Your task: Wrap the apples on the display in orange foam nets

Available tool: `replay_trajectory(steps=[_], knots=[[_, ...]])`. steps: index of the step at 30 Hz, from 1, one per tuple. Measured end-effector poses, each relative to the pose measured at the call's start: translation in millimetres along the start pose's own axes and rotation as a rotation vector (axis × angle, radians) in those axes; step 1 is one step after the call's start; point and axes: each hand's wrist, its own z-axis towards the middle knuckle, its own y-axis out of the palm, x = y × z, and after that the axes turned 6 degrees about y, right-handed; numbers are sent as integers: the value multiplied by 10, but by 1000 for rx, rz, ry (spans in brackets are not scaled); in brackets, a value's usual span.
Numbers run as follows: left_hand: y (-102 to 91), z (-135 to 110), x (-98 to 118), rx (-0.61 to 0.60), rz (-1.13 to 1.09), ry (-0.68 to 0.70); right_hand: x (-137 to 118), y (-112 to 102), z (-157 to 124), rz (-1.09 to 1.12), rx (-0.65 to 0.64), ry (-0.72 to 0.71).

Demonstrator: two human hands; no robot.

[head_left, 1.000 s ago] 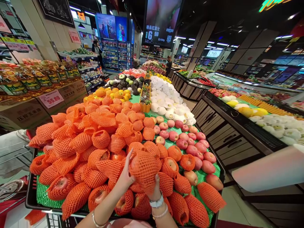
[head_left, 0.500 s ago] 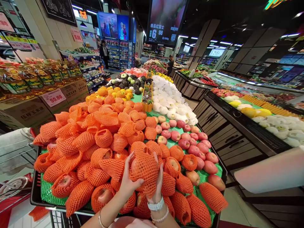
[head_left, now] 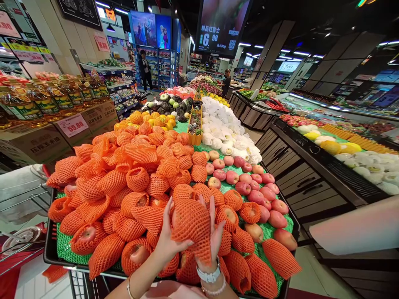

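My left hand [head_left: 170, 238] is wrapped round an apple in an orange foam net [head_left: 190, 220], thumb across its near side. The net covers the fruit, and its loose end hangs toward my right wrist. My right hand [head_left: 215, 238] is open beside it, fingers stretched upward and thumb apart, its palm against or close to the net's right side. Below my hands and to the left lie more netted apples [head_left: 137, 255]. Bare red apples [head_left: 243, 188] sit to the right on a green mesh liner [head_left: 271, 232].
A black-rimmed display bin [head_left: 46, 245] holds the fruit. White-netted fruit [head_left: 221, 128] and a small wooden planter [head_left: 195, 124] stand farther back. Oil bottles [head_left: 43, 99] on cartons are at left, a wire cart [head_left: 23, 195] below them. Another stand [head_left: 311, 166] is at right. Two people are in the distance.
My right hand has opened, its fingers and thumb spreading away from the netted apple. My left hand still holds the apple, and the net's loose end now hangs farther right.
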Motion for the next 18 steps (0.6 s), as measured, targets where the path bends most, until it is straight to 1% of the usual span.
replay_trajectory(steps=[1, 3, 6, 8, 11, 15, 16, 18], knots=[[-7, 29, 20, -8, -55, -49, -23, 3, -14, -71, -24, -10], [-15, 76, 35, -1, -191, -132, -58, 4, -39, -287, -59, -41], [-11, 90, 6, 93, -421, -200, -61, -1, -39, -619, -98, -145], [-9, 65, -32, 163, -529, -247, -32, -2, -5, -764, -122, -234], [-39, 18, -100, 264, -601, -349, 18, 17, 75, -914, -162, -344], [-123, 1, -219, 425, -667, -569, 53, 94, 179, -1044, -166, -448], [-143, 7, -249, 460, -682, -595, 64, 116, 200, -1061, -155, -462], [-177, 23, -299, 505, -708, -595, 99, 150, 234, -1077, -130, -484]])
